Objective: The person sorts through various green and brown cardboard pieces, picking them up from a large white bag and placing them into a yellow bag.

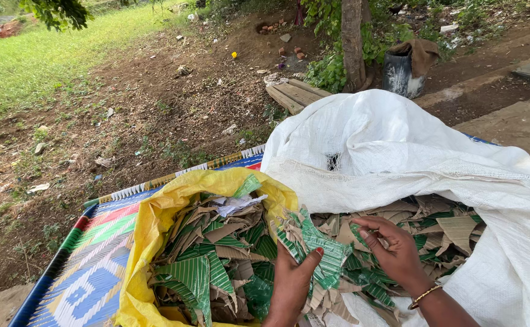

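Note:
My left hand (290,284) grips a bunch of green-and-brown cardboard scraps (313,245) at the edge between two sacks. A yellow sack (147,236) on the left lies open and holds several of the same scraps. My right hand (395,251), with a thin bangle on the wrist, rests with curled fingers on the scraps spilling from a large white woven sack (392,151) on the right. Its fingertips touch loose pieces beside the bunch in my left hand.
Both sacks lie on a striped woven mat (92,266) of blue, red, green and white. Beyond it is bare littered soil, grass at the far left, wooden planks (295,94), a tree trunk (351,39) and a dark bucket (401,72) with a brown cloth.

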